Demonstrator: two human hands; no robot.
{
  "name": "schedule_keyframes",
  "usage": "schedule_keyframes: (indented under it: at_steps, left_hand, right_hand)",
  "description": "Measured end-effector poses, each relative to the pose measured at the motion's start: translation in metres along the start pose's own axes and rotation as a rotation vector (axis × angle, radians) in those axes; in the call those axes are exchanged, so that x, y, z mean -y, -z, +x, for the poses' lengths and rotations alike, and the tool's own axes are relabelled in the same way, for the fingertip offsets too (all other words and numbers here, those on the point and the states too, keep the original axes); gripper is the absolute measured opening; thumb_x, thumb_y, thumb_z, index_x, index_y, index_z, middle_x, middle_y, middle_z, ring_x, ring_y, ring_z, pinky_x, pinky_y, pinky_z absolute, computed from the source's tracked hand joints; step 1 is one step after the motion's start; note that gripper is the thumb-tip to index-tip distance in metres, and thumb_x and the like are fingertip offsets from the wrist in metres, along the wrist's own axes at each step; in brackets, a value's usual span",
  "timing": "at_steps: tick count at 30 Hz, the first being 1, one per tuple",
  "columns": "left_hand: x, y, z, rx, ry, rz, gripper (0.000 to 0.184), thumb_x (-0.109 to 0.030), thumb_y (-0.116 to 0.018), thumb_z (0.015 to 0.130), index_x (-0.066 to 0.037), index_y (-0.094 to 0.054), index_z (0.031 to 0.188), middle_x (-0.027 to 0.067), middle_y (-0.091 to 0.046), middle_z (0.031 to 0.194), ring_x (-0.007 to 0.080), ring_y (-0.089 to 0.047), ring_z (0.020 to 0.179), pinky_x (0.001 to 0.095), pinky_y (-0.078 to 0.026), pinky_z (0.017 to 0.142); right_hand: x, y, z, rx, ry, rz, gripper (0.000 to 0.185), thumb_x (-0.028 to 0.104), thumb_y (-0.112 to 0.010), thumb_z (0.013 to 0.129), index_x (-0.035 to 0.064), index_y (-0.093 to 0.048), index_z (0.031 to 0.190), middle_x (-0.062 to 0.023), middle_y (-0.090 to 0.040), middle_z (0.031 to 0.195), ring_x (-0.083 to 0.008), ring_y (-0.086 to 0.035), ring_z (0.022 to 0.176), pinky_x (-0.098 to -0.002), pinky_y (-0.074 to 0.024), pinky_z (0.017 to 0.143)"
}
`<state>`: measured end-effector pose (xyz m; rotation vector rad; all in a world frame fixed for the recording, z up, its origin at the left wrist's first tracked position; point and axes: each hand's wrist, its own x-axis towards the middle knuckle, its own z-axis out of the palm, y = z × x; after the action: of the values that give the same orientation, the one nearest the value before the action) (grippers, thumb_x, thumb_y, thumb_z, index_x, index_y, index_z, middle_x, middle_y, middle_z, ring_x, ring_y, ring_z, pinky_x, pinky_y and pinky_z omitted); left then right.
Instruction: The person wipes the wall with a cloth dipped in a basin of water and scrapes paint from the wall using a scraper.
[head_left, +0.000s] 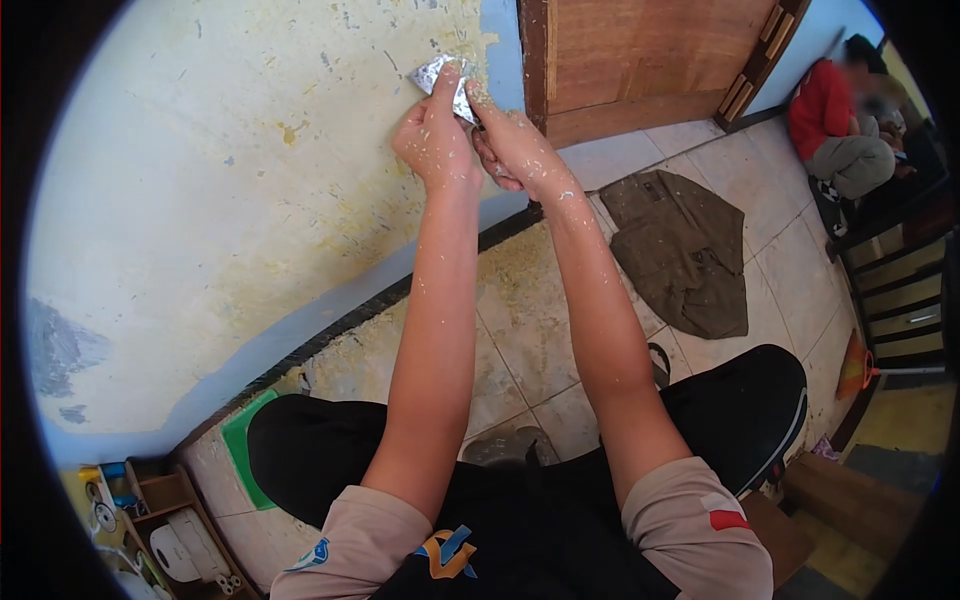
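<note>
Both hands are on a paint scraper [437,78] with a broad silvery blade, held against the wall [290,180]. My left hand [435,140] has a finger laid along the blade and its other fingers curled. Wrapped around the handle side is my right hand [515,150], its thumb pressing near the blade; the handle itself is mostly hidden. Pale paint flakes stick to both hands and forearms. Around the scraper the wall is patchy, with yellowish and white areas and blue paint at the edges.
Paint scrapings litter the tiled floor [510,340] along the wall. A brown garment [680,250] lies right of my arms, near a wooden door [630,60]. A green container [245,450] stands by my left knee, a wooden shelf [165,490] behind it. A person in red [820,105] sits far right.
</note>
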<state>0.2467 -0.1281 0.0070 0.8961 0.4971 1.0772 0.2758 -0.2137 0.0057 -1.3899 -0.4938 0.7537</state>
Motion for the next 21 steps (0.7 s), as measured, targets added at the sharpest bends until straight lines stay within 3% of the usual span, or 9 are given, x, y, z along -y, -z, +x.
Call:
schedule_keyframes:
  at_steps: [2, 3, 7, 11, 13, 17, 19, 21]
  left_hand:
    - [-0.010, -0.007, 0.002, 0.012, -0.008, -0.087, 0.032, -0.016, -0.082, 0.084, 0.001, -0.061, 0.066, 0.0018, -0.056, 0.061, 0.0079, -0.044, 0.050, 0.0264, -0.033, 0.046]
    - [-0.007, -0.002, 0.003, 0.003, 0.007, -0.052, 0.030, -0.015, -0.082, 0.084, 0.001, -0.062, 0.069, 0.0034, -0.059, 0.064, 0.0084, -0.048, 0.052, 0.0265, -0.036, 0.047]
    - [0.009, 0.020, -0.009, -0.063, 0.064, 0.009, 0.031, -0.014, -0.081, 0.085, 0.000, -0.061, 0.067, 0.0054, -0.063, 0.067, 0.0097, -0.054, 0.054, 0.0263, -0.040, 0.048]
    - [0.006, 0.021, -0.005, -0.055, 0.062, -0.009, 0.032, -0.015, -0.082, 0.085, -0.001, -0.061, 0.066, 0.0051, -0.062, 0.064, 0.0092, -0.051, 0.051, 0.0258, -0.038, 0.045]
    - [-0.015, 0.012, 0.002, 0.014, 0.100, 0.042, 0.022, -0.016, -0.081, 0.085, 0.003, -0.069, 0.089, 0.0079, -0.069, 0.082, 0.0127, -0.062, 0.066, 0.0262, -0.048, 0.056]
    - [-0.029, 0.009, 0.003, 0.036, 0.085, 0.069, 0.022, -0.017, -0.081, 0.086, 0.001, -0.069, 0.086, 0.0078, -0.069, 0.082, 0.0124, -0.062, 0.065, 0.0258, -0.048, 0.057]
    - [-0.016, 0.020, -0.002, 0.016, 0.043, 0.058, 0.032, -0.017, -0.082, 0.084, -0.002, -0.060, 0.066, 0.0017, -0.056, 0.059, 0.0087, -0.049, 0.049, 0.0258, -0.038, 0.045]
    - [-0.003, 0.036, -0.004, -0.005, 0.077, 0.050, 0.032, -0.018, -0.083, 0.084, -0.003, -0.061, 0.067, 0.0022, -0.057, 0.061, 0.0085, -0.051, 0.053, 0.0259, -0.040, 0.048]
  right_hand:
    - [0.006, -0.003, 0.003, -0.044, 0.046, -0.069, 0.072, 0.069, -0.045, 0.097, 0.0119, -0.038, 0.052, 0.0018, -0.034, 0.045, -0.0091, -0.027, 0.035, -0.0266, -0.0187, 0.034]
    - [-0.001, -0.002, 0.010, -0.047, 0.046, -0.055, 0.072, 0.064, -0.047, 0.097, 0.0055, -0.046, 0.055, -0.0040, -0.041, 0.046, -0.0132, -0.034, 0.035, -0.0303, -0.0238, 0.033]
    - [-0.036, -0.010, 0.006, -0.090, -0.007, -0.032, 0.070, 0.064, -0.048, 0.097, 0.0073, -0.045, 0.055, -0.0020, -0.039, 0.046, -0.0133, -0.033, 0.035, -0.0310, -0.0232, 0.034]
    - [-0.035, -0.015, 0.008, -0.096, -0.058, 0.016, 0.068, 0.063, -0.048, 0.097, 0.0084, -0.046, 0.056, -0.0008, -0.039, 0.047, -0.0125, -0.033, 0.036, -0.0303, -0.0225, 0.034]
    - [-0.010, -0.019, 0.005, -0.043, 0.026, 0.087, 0.067, 0.062, -0.048, 0.098, 0.0096, -0.044, 0.057, 0.0004, -0.038, 0.048, -0.0112, -0.034, 0.037, -0.0292, -0.0222, 0.034]
    - [0.002, -0.027, 0.001, -0.032, 0.073, 0.124, 0.064, 0.060, -0.048, 0.099, 0.0110, -0.043, 0.058, 0.0012, -0.038, 0.048, -0.0097, -0.034, 0.038, -0.0282, -0.0224, 0.034]
    - [-0.018, -0.027, -0.005, -0.017, -0.003, 0.131, 0.066, 0.064, -0.046, 0.098, 0.0116, -0.045, 0.058, 0.0027, -0.036, 0.047, -0.0088, -0.029, 0.037, -0.0272, -0.0197, 0.035]
    - [-0.035, -0.028, -0.014, -0.020, 0.002, 0.118, 0.065, 0.063, -0.047, 0.098, 0.0114, -0.046, 0.059, 0.0027, -0.037, 0.048, -0.0087, -0.031, 0.038, -0.0266, -0.0206, 0.035]
